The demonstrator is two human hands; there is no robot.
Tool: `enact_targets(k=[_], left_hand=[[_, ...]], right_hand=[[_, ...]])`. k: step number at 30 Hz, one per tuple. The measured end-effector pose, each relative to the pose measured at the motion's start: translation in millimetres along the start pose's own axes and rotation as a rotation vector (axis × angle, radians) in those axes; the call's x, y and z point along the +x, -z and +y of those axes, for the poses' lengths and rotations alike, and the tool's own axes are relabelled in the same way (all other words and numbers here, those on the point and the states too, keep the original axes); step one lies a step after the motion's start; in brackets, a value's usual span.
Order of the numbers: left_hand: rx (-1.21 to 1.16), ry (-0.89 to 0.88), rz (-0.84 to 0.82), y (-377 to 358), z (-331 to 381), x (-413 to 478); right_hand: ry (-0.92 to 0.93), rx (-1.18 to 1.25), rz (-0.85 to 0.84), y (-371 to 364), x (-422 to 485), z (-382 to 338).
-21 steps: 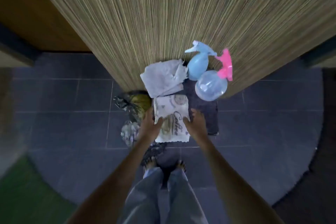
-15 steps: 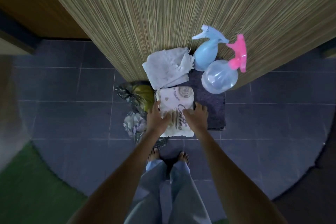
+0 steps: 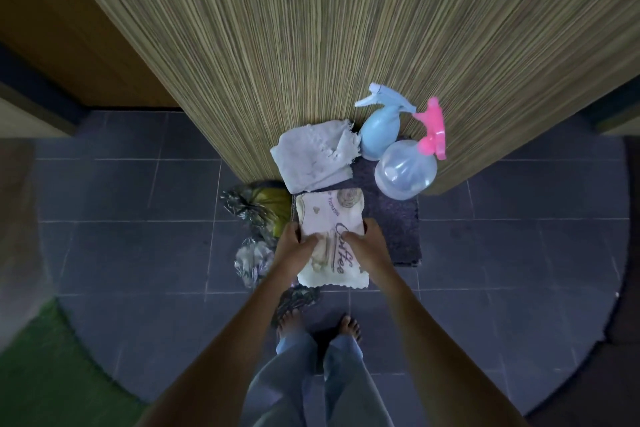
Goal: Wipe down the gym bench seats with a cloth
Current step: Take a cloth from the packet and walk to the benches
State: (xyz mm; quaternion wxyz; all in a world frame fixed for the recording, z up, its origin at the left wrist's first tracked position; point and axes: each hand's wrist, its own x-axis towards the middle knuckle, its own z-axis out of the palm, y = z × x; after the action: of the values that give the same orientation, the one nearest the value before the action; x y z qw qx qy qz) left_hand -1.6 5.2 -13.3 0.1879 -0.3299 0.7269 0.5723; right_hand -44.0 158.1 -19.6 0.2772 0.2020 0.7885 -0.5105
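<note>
A cream cloth printed with "Coffee" [image 3: 329, 218] lies folded on a dark padded seat [image 3: 394, 218] below me. My left hand [image 3: 294, 250] grips its left edge and my right hand [image 3: 367, 246] grips its right edge, fingers pressed onto the fabric. A white frayed cloth [image 3: 311, 159] lies just beyond it on the same dark pad. A light blue spray bottle [image 3: 379, 130] and a clear spray bottle with a pink trigger [image 3: 407, 168] stand at the far right of the pad.
A tall striped wooden panel [image 3: 311, 28] rises right behind the pad. Crumpled plastic bags [image 3: 256, 208] with something yellow-green sit on the grey tiled floor to the left. My bare feet [image 3: 349, 324] stand close below the cloth. Green matting [image 3: 41, 367] lies at lower left.
Both hands have slid inward onto the printed cloth and closed on its two sides. The view has shifted slightly; bottles and white cloth stayed put.
</note>
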Motion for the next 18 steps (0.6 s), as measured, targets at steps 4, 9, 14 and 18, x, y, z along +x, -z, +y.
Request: enact_targets(k=[4, 9, 14, 18], left_hand=[[-0.1, -0.078, -0.033, 15, 37, -17], [-0.166, -0.306, -0.093, 34, 119, -52], [-0.28, -0.5, -0.218, 32, 191, -95], [-0.271, -0.629, -0.33, 16, 228, -126]], right_hand=[[0.107, 0.168, -0.021, 22, -20, -28], [0.308, 0.264, 0.045, 66, -60, -94], [0.455, 0.315, 0.187, 115, -105, -145], [0.515, 0.293, 0.4, 154, -142, -159]])
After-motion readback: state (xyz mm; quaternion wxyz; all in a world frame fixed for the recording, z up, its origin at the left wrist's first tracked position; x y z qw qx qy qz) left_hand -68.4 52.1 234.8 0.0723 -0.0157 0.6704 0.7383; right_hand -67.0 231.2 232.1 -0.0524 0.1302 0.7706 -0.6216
